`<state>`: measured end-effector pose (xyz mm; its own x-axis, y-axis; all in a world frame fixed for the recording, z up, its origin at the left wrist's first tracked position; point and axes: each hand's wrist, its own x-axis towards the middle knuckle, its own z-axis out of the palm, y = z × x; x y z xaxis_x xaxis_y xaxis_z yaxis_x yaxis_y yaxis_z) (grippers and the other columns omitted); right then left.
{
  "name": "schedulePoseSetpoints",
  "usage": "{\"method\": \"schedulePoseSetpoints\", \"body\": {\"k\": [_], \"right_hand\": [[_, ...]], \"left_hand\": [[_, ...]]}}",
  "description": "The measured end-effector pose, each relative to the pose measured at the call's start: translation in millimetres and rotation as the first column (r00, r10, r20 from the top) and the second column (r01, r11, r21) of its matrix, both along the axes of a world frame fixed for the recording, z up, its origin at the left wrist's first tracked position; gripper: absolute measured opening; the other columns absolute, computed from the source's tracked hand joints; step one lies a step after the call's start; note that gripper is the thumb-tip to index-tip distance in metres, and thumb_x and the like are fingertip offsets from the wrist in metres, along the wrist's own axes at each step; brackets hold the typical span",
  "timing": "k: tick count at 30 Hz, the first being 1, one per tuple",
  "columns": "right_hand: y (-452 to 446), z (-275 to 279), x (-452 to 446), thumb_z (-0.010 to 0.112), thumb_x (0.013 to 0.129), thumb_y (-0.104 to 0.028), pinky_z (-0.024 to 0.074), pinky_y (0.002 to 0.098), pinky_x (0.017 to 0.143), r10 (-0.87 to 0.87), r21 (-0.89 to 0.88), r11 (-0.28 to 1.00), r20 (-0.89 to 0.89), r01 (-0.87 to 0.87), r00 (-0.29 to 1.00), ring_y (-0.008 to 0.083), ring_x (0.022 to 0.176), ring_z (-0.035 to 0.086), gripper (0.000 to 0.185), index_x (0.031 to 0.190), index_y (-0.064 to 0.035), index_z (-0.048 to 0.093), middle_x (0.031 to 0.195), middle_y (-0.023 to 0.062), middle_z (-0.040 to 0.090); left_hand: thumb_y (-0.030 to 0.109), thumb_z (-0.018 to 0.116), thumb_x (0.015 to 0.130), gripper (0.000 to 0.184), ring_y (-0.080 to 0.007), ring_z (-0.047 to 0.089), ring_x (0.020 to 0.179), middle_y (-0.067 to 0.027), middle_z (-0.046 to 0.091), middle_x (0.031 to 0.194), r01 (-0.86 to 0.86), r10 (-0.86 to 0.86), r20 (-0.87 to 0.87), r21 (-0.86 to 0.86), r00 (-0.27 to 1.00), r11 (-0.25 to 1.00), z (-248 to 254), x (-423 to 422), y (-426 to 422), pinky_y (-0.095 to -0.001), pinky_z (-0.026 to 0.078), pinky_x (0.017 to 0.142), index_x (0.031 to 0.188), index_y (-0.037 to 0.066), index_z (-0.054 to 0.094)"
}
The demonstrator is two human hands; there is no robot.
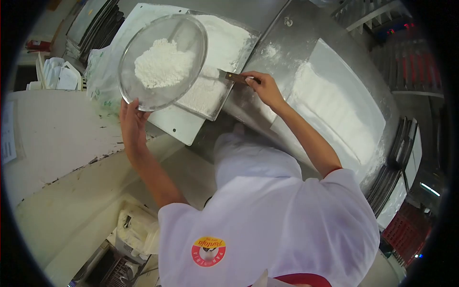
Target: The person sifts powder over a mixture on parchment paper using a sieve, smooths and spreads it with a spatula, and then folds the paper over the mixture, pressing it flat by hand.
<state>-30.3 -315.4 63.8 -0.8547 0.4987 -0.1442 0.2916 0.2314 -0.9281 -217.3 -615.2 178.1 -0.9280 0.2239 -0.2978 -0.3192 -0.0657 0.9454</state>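
My left hand (134,119) grips the near rim of a round metal sieve (125,79) with a fine mesh. A heap of white powder (163,64) sits in the sieve. The sieve is over the left part of a shallow metal tray (216,115) filled with white powder (224,36). My right hand (264,88) is closed around the wooden handle of a spatula (234,77). Its metal blade points left over the tray, close to the sieve's right edge. I cannot tell whether the blade touches the powder or the sieve.
Right of the tray, white powder (330,110) covers a pale sheet on the steel table (272,62). Stacked dark trays (389,186) stand at far right, and more trays (98,28) at upper left. A plastic bag (101,79) lies beside the sieve. A red crate (406,229) is lower right.
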Motion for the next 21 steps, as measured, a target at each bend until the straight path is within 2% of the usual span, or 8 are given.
{"method": "schedulePoseSetpoints", "body": {"k": [4,6,9,14,16,20,21], "right_hand": [[31.3,11.1,-3.3,0.060,0.095,-0.015,0.0500,0.0326,0.081,-0.046,-0.011,0.999,-0.030,0.045,0.998,0.0181,0.086,0.066,0.026,0.116,-0.0040,0.070,0.096,0.0121,0.074],[47.6,17.7,-5.6,0.061,0.095,-0.015,0.0498,0.0318,0.080,-0.046,0.042,0.998,-0.107,0.051,0.993,0.0174,0.085,0.065,0.026,0.116,-0.0043,0.071,0.094,0.0129,0.073],[67.3,38.3,-10.2,0.061,0.094,-0.015,0.0478,0.0308,0.074,-0.084,0.094,0.992,-0.025,0.086,0.996,0.0160,0.080,0.062,0.026,0.116,-0.0035,0.071,0.093,0.0103,0.073],[92.0,53.5,-16.6,0.061,0.094,-0.014,0.0457,0.0292,0.071,-0.085,0.140,0.985,-0.131,0.103,0.988,0.0141,0.076,0.059,0.026,0.116,-0.0036,0.071,0.087,0.0076,0.070],[93.2,68.0,-18.9,0.061,0.094,-0.013,0.0457,0.0284,0.072,-0.094,0.137,0.985,-0.066,0.102,0.993,0.0134,0.077,0.058,0.027,0.116,-0.0031,0.071,0.089,0.0078,0.070],[81.6,80.6,-25.2,0.061,0.094,-0.014,0.0479,0.0310,0.075,-0.014,0.219,0.975,-0.163,0.050,0.987,0.0175,0.079,0.063,0.027,0.117,-0.0037,0.070,0.093,0.0103,0.072],[76.2,79.4,-27.4,0.062,0.094,-0.014,0.0488,0.0327,0.077,0.016,0.263,0.964,-0.178,0.032,0.984,0.0209,0.082,0.065,0.027,0.117,-0.0039,0.070,0.096,0.0125,0.073]], "left_hand": [[0.012,0.057,0.096,0.042,-0.0072,0.066,0.081,-0.0006,0.066,0.102,-0.013,0.013,0.035,-0.019,0.999,1.000,-18.9,1.6,-11.4,-0.0228,0.056,0.066,0.137,0.008,0.049],[0.012,0.058,0.096,0.043,-0.0073,0.066,0.082,-0.0007,0.066,0.103,-0.010,0.010,0.021,-0.028,1.000,1.000,-29.4,1.9,-16.5,-0.0232,0.056,0.066,0.138,0.008,0.048],[0.012,0.057,0.095,0.050,-0.0099,0.067,0.084,-0.0024,0.066,0.106,0.028,-0.027,0.031,-0.035,0.999,0.999,-42.1,4.7,-21.9,-0.0244,0.057,0.066,0.143,0.009,0.044],[0.012,0.058,0.094,0.052,-0.0128,0.068,0.085,-0.0057,0.066,0.110,-0.002,0.005,0.060,-0.043,0.998,0.999,-49.1,10.4,-16.5,-0.0268,0.057,0.067,0.144,0.008,0.043],[0.013,0.058,0.093,0.053,-0.0139,0.068,0.086,-0.0069,0.066,0.111,-0.014,0.018,0.067,-0.055,0.998,0.998,-54.8,9.5,-16.0,-0.0276,0.057,0.068,0.144,0.008,0.043],[0.013,0.056,0.093,0.052,-0.0169,0.069,0.084,-0.0090,0.066,0.112,0.024,-0.022,0.064,-0.032,0.998,0.999,-58.8,10.5,-6.0,-0.0280,0.058,0.067,0.142,0.007,0.044],[0.013,0.056,0.093,0.051,-0.0177,0.069,0.084,-0.0095,0.066,0.113,0.034,-0.032,0.065,-0.029,0.997,0.999,-58.9,10.5,-3.4,-0.0281,0.058,0.067,0.142,0.007,0.044]]}}
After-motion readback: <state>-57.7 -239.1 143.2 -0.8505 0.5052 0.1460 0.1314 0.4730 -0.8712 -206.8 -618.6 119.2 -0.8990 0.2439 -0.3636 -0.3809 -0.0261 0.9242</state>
